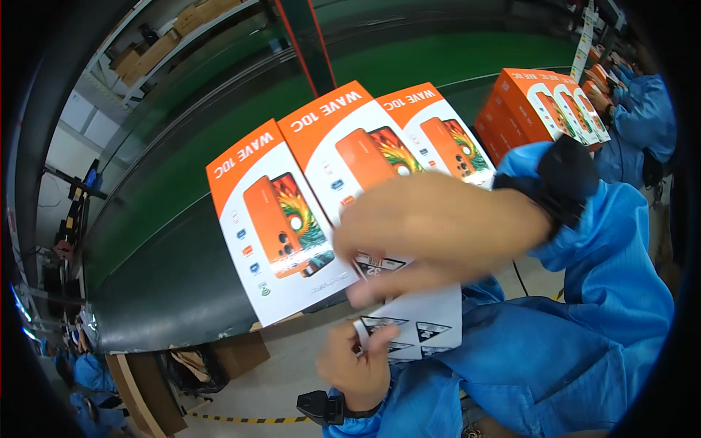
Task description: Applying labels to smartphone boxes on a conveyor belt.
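Observation:
My left hand (pixel 358 365) is closed on the near edge of a white sheet of stickers (pixel 431 310), thumb on top; the sheet bears black triangular labels. My right hand (pixel 438 226), smeared by motion, hovers over or touches the lower part of the middle phone box (pixel 321 117). One black triangular sticker (pixel 376 263) shows between its thumb and fingers; whether it is held or stuck on the box I cannot tell. Orange-and-white phone boxes lie to either side, the left box (pixel 281 226) and the right box (pixel 438 131), the latter partly behind my wrist.
A stack of similar boxes (pixel 526 109) stands at the right end of the green conveyor belt (pixel 161 197). Beyond it a person in blue (pixel 642 117) handles boxes. A red-edged post (pixel 305 44) rises behind the boxes. Below the belt are cardboard (pixel 244 358) and a black bag (pixel 193 372).

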`<state>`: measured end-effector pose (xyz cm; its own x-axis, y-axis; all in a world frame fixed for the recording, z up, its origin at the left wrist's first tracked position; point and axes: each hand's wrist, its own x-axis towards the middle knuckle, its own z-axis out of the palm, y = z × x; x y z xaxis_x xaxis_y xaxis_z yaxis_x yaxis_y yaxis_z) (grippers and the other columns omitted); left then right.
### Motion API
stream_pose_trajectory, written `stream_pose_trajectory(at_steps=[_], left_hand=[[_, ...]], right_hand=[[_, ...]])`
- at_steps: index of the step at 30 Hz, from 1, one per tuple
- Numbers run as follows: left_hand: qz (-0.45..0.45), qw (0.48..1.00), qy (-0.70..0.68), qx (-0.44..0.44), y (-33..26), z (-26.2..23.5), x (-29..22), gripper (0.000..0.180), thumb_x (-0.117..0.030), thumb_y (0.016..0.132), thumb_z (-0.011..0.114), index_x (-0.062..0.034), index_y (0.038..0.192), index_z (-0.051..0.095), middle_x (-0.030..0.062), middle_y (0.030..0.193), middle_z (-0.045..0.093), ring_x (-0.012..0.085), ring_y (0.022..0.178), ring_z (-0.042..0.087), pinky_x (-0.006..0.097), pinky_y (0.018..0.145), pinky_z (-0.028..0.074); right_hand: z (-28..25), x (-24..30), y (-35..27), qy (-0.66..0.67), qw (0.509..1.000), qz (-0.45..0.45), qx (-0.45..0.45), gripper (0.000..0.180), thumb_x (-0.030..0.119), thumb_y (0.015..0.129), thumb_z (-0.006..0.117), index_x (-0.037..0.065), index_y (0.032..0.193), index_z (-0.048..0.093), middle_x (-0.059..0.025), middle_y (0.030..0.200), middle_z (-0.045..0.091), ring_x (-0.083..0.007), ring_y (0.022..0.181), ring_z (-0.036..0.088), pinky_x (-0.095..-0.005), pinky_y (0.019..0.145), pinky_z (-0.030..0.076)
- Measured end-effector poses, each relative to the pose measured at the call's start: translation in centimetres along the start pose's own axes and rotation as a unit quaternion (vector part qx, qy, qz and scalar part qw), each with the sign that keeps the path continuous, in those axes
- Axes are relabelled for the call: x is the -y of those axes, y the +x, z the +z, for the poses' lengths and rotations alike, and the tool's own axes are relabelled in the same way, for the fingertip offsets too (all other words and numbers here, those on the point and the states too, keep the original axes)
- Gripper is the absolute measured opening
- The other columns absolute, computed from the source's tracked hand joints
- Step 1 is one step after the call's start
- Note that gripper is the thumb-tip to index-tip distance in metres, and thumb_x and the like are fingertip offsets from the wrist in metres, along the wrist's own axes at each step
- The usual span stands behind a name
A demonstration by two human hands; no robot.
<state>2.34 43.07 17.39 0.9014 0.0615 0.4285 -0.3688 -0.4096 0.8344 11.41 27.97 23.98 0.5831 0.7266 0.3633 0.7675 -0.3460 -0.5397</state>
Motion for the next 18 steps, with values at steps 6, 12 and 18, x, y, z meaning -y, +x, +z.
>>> stream_pose_trajectory(at_steps=[6, 12, 18], left_hand=[[-0.034, 0.994, 0.078, -0.074, 0.0, -1.2, 0.2, 0.026, -0.023, 0.085, 0.041, -0.0033, 0.072, 0.051, 0.0111, 0.051, 0.050, 0.0270, 0.044, 0.052, 0.032, 0.040, 0.036], [-0.033, 0.991, 0.053, -0.117, -0.1, -1.7, 0.5, 0.030, -0.026, 0.086, 0.040, -0.0028, 0.071, 0.051, 0.0130, 0.055, 0.050, 0.0286, 0.046, 0.052, 0.034, 0.041, 0.036], [0.029, 0.980, 0.049, -0.192, -0.6, -3.2, 2.8, 0.034, -0.032, 0.086, 0.041, -0.0051, 0.066, 0.049, 0.0112, 0.063, 0.057, 0.0238, 0.047, 0.052, 0.029, 0.042, 0.036]], right_hand=[[2.0, 2.7, 0.4, -0.102, 0.990, -0.077, 0.066, 0.023, 0.023, 0.071, 0.057, 0.007, 0.085, 0.048, -0.0041, 0.078, 0.047, -0.0185, 0.076, 0.049, -0.0288, 0.059, 0.039], [3.2, 3.6, 1.0, -0.055, 0.991, -0.117, -0.033, 0.012, 0.013, 0.070, 0.054, 0.006, 0.077, 0.048, -0.0057, 0.078, 0.044, -0.0204, 0.075, 0.046, -0.0299, 0.061, 0.039], [-0.2, 4.0, 5.0, 0.236, 0.969, -0.069, 0.023, 0.008, 0.005, 0.076, 0.058, 0.003, 0.083, 0.055, -0.0049, 0.080, 0.052, -0.0126, 0.069, 0.049, -0.0259, 0.061, 0.040]])
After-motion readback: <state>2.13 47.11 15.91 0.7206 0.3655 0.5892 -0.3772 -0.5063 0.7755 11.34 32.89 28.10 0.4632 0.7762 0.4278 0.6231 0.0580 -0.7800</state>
